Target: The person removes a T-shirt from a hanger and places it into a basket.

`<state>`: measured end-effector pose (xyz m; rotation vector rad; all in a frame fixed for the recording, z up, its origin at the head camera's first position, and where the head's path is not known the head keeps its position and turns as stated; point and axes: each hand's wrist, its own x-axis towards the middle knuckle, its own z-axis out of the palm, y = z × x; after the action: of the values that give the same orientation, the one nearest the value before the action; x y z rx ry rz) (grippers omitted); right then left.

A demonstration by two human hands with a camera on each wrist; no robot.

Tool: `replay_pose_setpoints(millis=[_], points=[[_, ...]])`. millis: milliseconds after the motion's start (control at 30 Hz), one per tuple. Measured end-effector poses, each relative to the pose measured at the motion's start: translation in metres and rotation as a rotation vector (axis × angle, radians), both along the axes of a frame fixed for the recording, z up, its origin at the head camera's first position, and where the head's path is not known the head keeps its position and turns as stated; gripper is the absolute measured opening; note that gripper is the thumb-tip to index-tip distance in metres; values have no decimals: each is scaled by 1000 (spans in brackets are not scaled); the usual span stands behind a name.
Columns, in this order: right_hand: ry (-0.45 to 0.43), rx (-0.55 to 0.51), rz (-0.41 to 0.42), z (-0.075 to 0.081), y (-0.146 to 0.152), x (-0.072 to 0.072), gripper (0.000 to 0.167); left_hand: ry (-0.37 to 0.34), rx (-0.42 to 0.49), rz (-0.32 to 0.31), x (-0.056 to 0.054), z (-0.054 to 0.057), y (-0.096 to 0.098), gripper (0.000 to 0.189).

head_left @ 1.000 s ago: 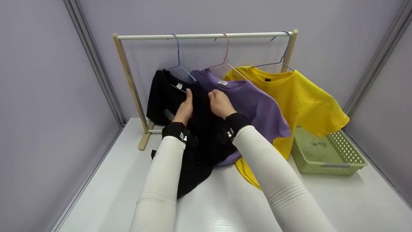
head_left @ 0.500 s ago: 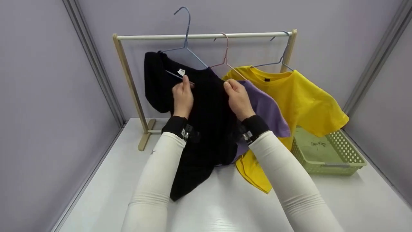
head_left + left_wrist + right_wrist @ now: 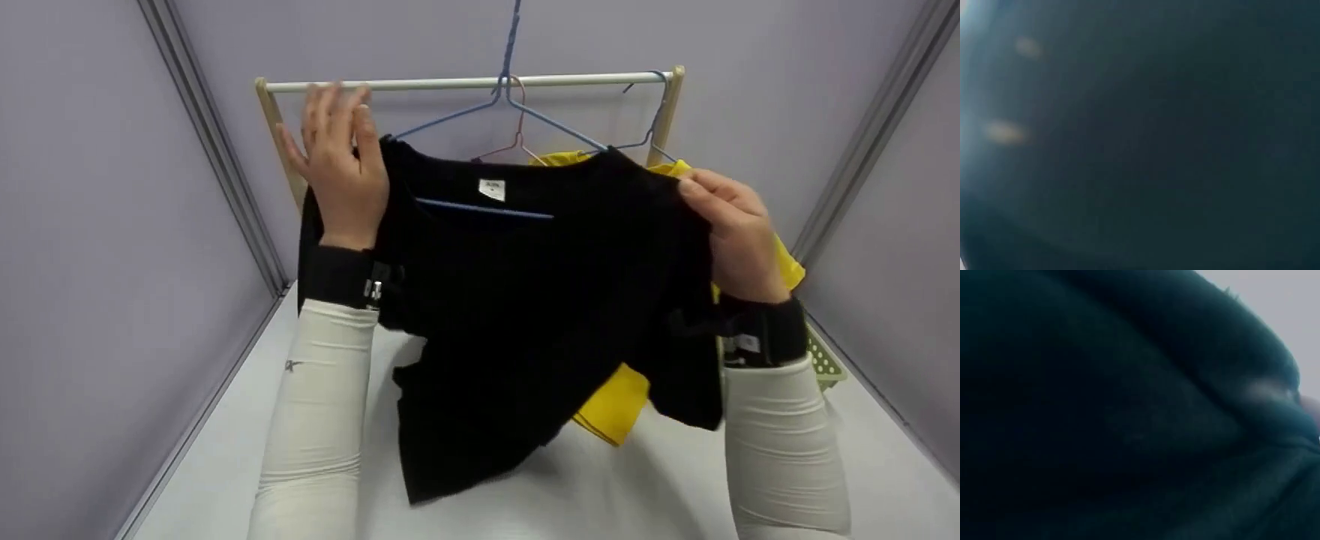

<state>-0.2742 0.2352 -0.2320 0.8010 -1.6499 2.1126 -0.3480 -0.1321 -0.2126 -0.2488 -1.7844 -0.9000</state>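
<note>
A black T-shirt (image 3: 510,300) with a white neck label (image 3: 492,189) hangs on a blue wire hanger (image 3: 511,52), in front of the rack. The hanger's hook runs out of the top of the head view. At the shirt's left shoulder is my left hand (image 3: 341,172), fingers extended upward and slightly blurred. My right hand (image 3: 739,232) pinches the shirt's right shoulder between thumb and fingers. Dark, blurred cloth fills most of the left wrist view. In the right wrist view, folded black fabric (image 3: 1157,410) covers nearly everything.
Behind the shirt stands a clothes rack with a white rail (image 3: 435,84). A pink hanger (image 3: 519,124) and a yellow T-shirt (image 3: 619,405) on another blue hanger are partly covered. A green basket (image 3: 823,360) sits at right on the white table (image 3: 232,420).
The black T-shirt and its hanger came up off the rail, toward me and rightward. My hands moved apart to its shoulders; the left one's fingers straightened. The purple T-shirt became mostly hidden.
</note>
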Motion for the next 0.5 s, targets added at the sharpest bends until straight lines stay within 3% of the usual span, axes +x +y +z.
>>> replay_pose_setpoints(millis=[100, 167, 300, 400, 500], points=[[11, -34, 47, 4, 24, 22, 26, 18, -139, -11, 21, -4, -4, 42], [19, -56, 89, -1, 39, 31, 27, 50, -183, -36, 33, -18, -3, 52], [63, -54, 183, -31, 59, 34, 29, 90, -144, -97, 49, -66, 2, 64], [95, 23, 156, -65, 60, 31, 31, 85, -88, -93, 53, -108, 7, 62], [92, 140, 63, -101, 58, 26, 28, 57, -31, -57, 52, -147, 8, 54]])
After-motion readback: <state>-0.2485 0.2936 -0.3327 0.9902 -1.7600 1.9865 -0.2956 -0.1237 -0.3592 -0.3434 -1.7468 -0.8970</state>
